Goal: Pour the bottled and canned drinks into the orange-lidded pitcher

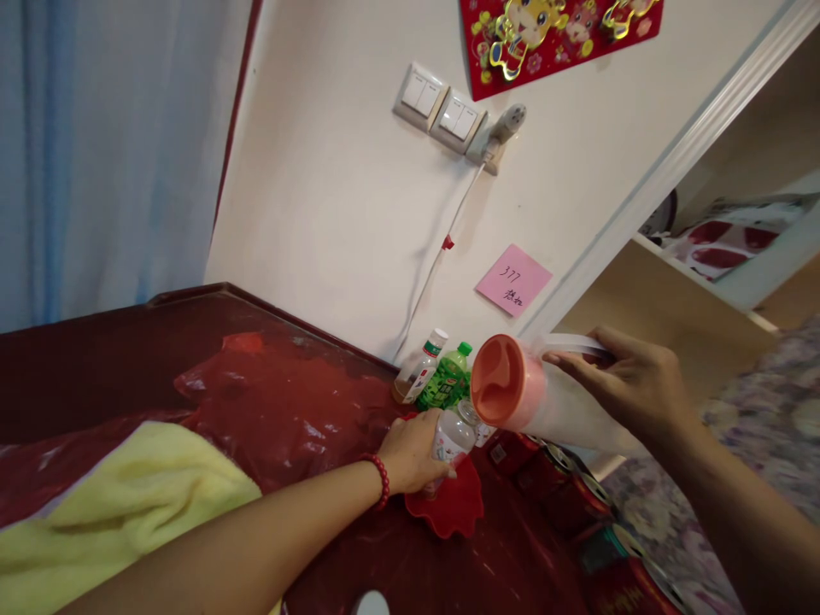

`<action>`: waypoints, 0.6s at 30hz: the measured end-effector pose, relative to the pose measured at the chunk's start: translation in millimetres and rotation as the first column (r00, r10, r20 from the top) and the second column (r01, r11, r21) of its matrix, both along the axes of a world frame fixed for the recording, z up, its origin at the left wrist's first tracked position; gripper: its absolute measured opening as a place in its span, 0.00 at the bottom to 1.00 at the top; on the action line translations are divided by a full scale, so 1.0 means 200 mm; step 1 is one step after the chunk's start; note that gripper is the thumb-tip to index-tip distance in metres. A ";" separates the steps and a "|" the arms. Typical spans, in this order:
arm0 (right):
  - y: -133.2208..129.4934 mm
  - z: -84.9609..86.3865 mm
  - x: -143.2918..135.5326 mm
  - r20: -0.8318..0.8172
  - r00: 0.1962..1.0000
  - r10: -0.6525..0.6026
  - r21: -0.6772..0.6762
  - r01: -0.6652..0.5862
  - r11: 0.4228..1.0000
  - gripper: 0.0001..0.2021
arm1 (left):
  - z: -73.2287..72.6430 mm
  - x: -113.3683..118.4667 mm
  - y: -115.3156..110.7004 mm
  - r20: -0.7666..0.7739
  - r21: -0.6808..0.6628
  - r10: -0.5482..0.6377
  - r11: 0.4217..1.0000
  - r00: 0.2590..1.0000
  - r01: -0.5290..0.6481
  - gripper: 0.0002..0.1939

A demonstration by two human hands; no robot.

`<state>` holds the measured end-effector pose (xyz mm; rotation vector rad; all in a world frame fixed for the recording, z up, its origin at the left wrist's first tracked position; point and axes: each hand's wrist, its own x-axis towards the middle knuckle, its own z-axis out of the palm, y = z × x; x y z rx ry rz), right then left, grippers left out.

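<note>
My left hand (pixel 413 457) is wrapped round a small clear bottle (pixel 453 434) with a printed label. Its mouth is uncapped, and it stands over a red scalloped dish (pixel 452 508); whether it touches the dish I cannot tell. My right hand (pixel 631 380) grips the white handle of a pitcher (pixel 564 410) with an orange lid and a cloudy, see-through body. The pitcher is tilted far over, its lid end close to the bottle's mouth. No stream of liquid between the two can be made out.
Behind the bottle stand a white-capped bottle (pixel 419 371) and a green bottle (pixel 448 376) against the wall. Several red cans (pixel 576 495) line the table's right edge. A yellow towel (pixel 141 504) lies at left, and a white cap (pixel 371 603) at the bottom edge.
</note>
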<state>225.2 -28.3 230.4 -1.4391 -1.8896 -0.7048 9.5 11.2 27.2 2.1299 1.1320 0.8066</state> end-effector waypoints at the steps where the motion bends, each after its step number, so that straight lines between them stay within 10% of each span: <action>1: 0.00 0.00 0.00 0.002 1.000 -0.001 0.000 0.001 1.000 0.33 | 0.00 0.00 0.00 0.000 -0.003 0.000 1.000 1.000 0.000 0.32; 9: 0.03 -0.07 0.07 -0.064 0.997 -0.045 0.018 0.046 0.999 0.34 | 0.00 0.00 0.00 -0.007 0.003 0.012 1.000 1.000 -0.012 0.32; 18: -0.09 -0.33 0.25 -0.595 0.795 -0.115 0.064 0.189 0.980 0.31 | -0.04 0.01 0.03 0.014 0.035 0.009 0.999 1.000 -0.009 0.31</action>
